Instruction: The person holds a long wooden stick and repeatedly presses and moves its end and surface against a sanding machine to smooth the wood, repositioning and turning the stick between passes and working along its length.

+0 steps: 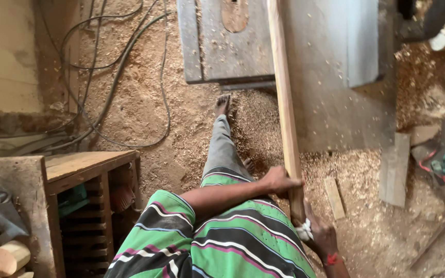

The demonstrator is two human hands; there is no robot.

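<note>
I am holding a long wooden strip (286, 103) with both hands, feeding it lengthwise over the table saw (305, 46). The strip is narrow, straight and pale reddish-tan, with a smooth planed face and square edges; it is running from my hands at the lower centre up and away across the grey saw top, passing just to the right of the oval throat insert (234, 14). Its near end is darker where my grip is covering it.

My left hand (279, 181) is closing around the strip from the left, fingers wrapping over its top face. My right hand (321, 234) is gripping the near end from below, and a small white cloth wad (305, 230) is sitting between this palm and the wood. A red band (331, 259) is circling that wrist.

Sawdust (253, 128) is lying thick on the floor below the saw. A short offcut (334, 197) is lying just right of the strip, with a wider board (394, 169) beyond it. Black cables (114, 77) are trailing to the left, above a wooden bench (78, 170).
</note>
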